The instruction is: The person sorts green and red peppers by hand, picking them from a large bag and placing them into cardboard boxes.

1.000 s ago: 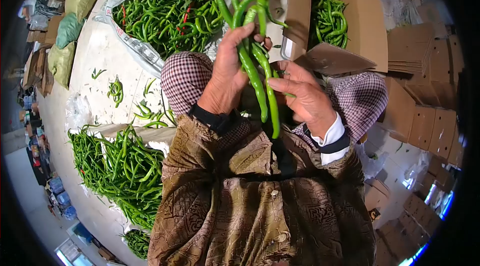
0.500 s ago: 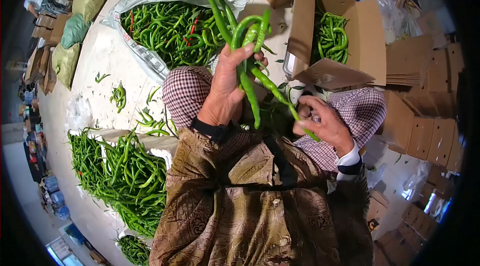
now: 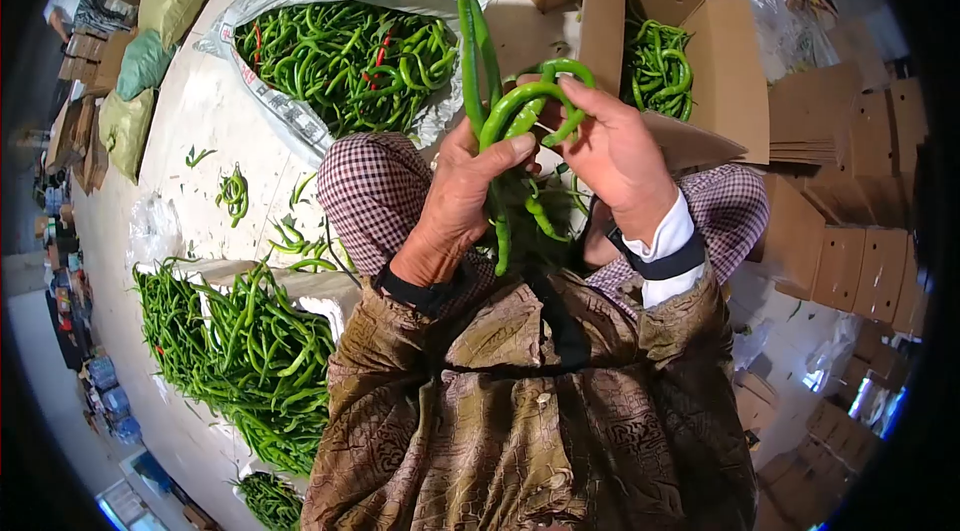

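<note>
My left hand [image 3: 462, 181] is closed round a small bunch of long green chili peppers [image 3: 470, 51], some standing up past my thumb and others hanging below my palm. My right hand [image 3: 622, 146] has come up beside it, thumb and fingers pinching a curled green chili pepper [image 3: 568, 71] at the top of the bunch. Part of the right fingers is hidden behind the peppers. Both hands are over my lap, between my checked knees. Beyond them lies an opened white sack [image 3: 300, 126] full of green chili peppers with a few red ones.
An open cardboard box [image 3: 735, 61] with green peppers stands at the right, beyond my right hand. A large heap of peppers [image 3: 250, 351] lies at my left. Loose peppers [image 3: 234, 194] are scattered on the floor. Stacked cartons [image 3: 860, 261] line the right side; filled sacks [image 3: 180, 1] stand far left.
My right hand has moved up and left from the lower tip of a hanging pepper to the curled pepper at the top. The left hand still holds the bunch, turned slightly.
</note>
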The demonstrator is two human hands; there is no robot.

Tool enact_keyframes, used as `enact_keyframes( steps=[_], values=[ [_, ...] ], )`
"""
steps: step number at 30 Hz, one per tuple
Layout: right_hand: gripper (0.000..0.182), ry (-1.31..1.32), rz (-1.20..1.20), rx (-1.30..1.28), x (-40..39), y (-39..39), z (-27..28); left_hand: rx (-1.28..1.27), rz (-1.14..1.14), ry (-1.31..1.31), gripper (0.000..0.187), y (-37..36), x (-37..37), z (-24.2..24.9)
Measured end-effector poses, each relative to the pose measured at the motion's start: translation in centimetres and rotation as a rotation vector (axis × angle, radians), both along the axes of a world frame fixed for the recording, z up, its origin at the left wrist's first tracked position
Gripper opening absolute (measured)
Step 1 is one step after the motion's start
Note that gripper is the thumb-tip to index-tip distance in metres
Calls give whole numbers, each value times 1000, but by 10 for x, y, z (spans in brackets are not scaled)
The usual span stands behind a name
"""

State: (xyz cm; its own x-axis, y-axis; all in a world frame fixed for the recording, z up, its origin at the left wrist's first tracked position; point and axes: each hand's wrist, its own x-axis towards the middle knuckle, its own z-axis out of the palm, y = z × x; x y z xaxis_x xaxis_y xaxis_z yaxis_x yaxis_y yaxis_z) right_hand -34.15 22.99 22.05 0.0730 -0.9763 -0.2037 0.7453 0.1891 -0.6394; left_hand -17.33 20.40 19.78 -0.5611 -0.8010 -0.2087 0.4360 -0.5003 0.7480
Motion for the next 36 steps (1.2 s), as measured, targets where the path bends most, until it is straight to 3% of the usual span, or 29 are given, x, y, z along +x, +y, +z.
enact_keyframes(
  steps=[4,6,7,10,12,14,16,17,19,20,22,23,27,30,32,35,36],
  values=[
    [30,134,24,60,-16,12,-18,-21,5,-109,45,6,1,3],
    [32,553,-2,115,-12,26,1,37,63,-72,41,8,1,-5],
    [33,591,-27,143,-10,28,2,37,65,-74,41,9,1,-8],
    [34,387,-233,60,-22,37,-18,91,96,-71,36,12,3,-15],
    [26,341,-335,127,-26,37,-21,139,204,-116,28,13,4,-17],
    [15,112,-413,84,-28,42,-25,106,235,-206,28,15,7,-21],
    [9,182,-395,157,-26,56,-32,-116,223,-375,27,14,10,-30],
    [8,228,-275,189,-25,61,-48,-115,222,-379,27,15,10,-33],
    [18,304,-131,283,-6,65,-38,-464,246,-550,24,19,6,-39],
    [27,292,-25,217,-1,65,-42,-572,247,-639,27,21,2,-41],
    [29,291,-66,142,17,61,-37,-963,235,-883,34,25,-1,-39],
    [31,299,-82,107,20,58,-37,-1021,246,-890,37,30,-5,-35],
    [33,531,-99,5,23,52,-29,-1019,216,-859,41,32,-9,-36],
    [33,392,-138,35,18,56,-24,-863,140,-785,44,38,-10,-30],
    [36,458,-115,79,13,56,-23,-851,90,-829,43,37,-8,-33],
    [43,951,55,-65,2,51,-25,-910,71,-821,45,38,-6,-43],
    [43,951,51,-62,0,49,-25,-911,67,-819,45,38,-5,-43]
  ],
)
